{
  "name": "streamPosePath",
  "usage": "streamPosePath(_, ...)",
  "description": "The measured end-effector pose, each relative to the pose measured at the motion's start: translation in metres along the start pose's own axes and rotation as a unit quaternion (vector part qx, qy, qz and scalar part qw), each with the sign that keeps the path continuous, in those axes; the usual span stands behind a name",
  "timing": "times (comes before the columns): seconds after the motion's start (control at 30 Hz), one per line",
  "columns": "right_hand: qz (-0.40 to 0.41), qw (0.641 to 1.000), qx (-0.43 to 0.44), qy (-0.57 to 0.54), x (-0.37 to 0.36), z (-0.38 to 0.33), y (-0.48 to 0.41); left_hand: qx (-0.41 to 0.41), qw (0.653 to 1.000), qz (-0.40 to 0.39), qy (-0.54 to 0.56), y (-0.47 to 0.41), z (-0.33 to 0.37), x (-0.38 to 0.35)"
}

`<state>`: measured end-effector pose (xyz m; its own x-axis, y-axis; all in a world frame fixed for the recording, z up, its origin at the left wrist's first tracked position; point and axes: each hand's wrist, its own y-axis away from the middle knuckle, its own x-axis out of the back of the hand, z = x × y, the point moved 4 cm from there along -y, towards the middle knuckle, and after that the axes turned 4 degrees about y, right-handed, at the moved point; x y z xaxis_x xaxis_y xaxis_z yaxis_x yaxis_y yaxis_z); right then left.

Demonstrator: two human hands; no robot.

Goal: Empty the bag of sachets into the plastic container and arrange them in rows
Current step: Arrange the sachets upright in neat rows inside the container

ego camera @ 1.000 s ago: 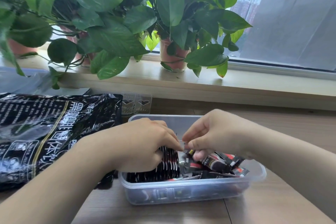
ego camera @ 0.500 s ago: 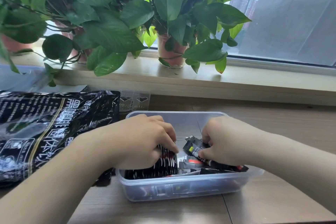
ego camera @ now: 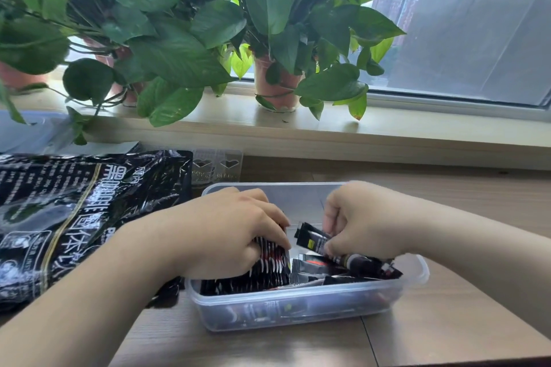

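Since half a second ago, our right hand (ego camera: 366, 223) lifts its pinched sachet (ego camera: 311, 240) higher. We see the black bag (ego camera: 89, 217) flat on the tabletop (ego camera: 447, 322), seemingly emptied; in the plastic container (ego camera: 298, 310) our left hand (ego camera: 226, 235) grips the standing row (ego camera: 268, 272), loose sachets (ego camera: 343, 272) remaining unsorted.

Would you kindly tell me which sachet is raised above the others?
The black sachet pinched by the right hand; the rest lie loose or stand in the packed row under the left hand.
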<state>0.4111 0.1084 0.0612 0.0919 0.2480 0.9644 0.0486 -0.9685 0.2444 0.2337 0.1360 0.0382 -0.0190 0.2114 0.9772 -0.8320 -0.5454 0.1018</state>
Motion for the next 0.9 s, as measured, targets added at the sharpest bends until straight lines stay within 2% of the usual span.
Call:
streamPosePath(0.17,0.162,0.987,0.014,-0.012,0.025,-0.001,0.005,-0.005,1.000,0.002,-0.001,0.000,0.002,0.001)
streamPosePath(0.23,0.184,0.981,0.009,-0.061,0.033,-0.004,0.006,-0.006,1.000,0.001,-0.001,0.000,0.002,0.001)
streamPosePath(0.27,0.168,0.982,0.003,-0.090,0.033,-0.006,0.005,-0.005,1.000,0.002,0.000,0.000,0.002,0.002)
streamPosePath(0.33,0.085,0.988,-0.019,-0.126,0.025,-0.011,-0.001,-0.003,1.000,0.003,0.001,0.000,0.003,0.002)
streamPosePath(0.43,-0.009,0.990,-0.055,-0.126,0.001,-0.016,-0.011,-0.003,1.000,0.006,0.005,0.001,0.004,0.003)
streamPosePath(0.57,0.042,0.990,-0.063,-0.120,-0.014,-0.016,-0.020,-0.011,1.000,0.019,0.013,0.002,0.005,0.004)
streamPosePath(0.77,0.106,0.979,-0.013,-0.173,-0.026,-0.020,-0.023,-0.025,0.993,0.077,0.082,0.004,0.002,0.006)
streamPosePath(0.9,0.067,0.971,0.007,-0.230,-0.022,-0.022,-0.019,-0.021,0.992,0.101,0.079,0.006,0.001,0.005)
